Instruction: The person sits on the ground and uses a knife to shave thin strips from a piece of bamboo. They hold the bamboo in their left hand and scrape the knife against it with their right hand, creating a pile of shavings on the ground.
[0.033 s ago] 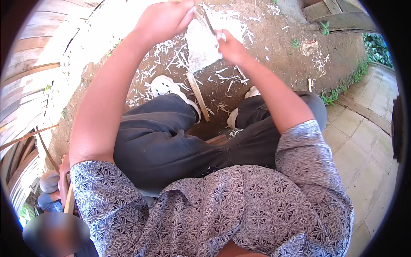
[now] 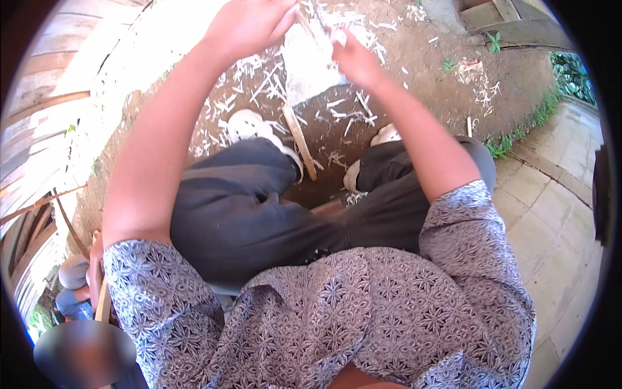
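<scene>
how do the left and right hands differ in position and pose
The left hand is higher and partly cut off by the upper edge; the right hand is lower, clear of that edge. The left hand slants in toward the right, the right hand toward the left. Both are bare and reach beyond the white shoes.

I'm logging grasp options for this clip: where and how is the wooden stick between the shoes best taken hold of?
Probably around its middle, from above and the right. The stick is long and narrow, so fingers could close across it. The left shoe crowds its left side near the close end; on the right, soil separates it from the right shoe.
</scene>
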`<action>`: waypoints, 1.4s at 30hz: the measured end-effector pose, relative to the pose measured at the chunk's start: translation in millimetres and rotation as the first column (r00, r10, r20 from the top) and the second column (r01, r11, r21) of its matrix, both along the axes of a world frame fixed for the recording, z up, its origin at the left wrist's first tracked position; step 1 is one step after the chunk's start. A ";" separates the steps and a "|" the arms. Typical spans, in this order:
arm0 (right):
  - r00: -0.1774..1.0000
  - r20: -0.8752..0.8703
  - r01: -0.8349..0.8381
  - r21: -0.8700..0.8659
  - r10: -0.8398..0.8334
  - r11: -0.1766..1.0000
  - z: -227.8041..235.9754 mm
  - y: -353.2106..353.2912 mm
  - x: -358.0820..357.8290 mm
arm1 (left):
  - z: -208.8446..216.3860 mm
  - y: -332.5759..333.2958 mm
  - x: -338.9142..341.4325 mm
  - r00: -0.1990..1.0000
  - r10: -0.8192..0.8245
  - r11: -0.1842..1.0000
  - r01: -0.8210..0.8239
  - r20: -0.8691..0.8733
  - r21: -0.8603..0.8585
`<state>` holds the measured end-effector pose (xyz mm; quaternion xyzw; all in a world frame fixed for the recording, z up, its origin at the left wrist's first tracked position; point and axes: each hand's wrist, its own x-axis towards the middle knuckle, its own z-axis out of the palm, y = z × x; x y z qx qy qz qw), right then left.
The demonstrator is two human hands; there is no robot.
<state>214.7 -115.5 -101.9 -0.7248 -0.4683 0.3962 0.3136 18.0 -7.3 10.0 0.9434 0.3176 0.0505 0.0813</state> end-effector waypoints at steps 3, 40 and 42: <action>0.981 -0.171 0.115 0.123 -0.093 0.986 45.9 16.7 -1.8 | 2.2 2.8 -3.4 0.999 -0.008 1.000 0.007 0.054 0.023; 0.959 -0.268 0.160 0.230 -0.096 0.960 70.5 18.9 -18.9 | 2.2 -1.6 -13.8 0.998 0.023 0.999 -0.022 0.060 -0.024; 0.996 0.091 -0.031 0.070 0.025 0.997 -4.3 -0.6 -12.3 | 2.6 -1.5 -3.8 0.995 -0.033 0.999 0.034 0.089 -0.016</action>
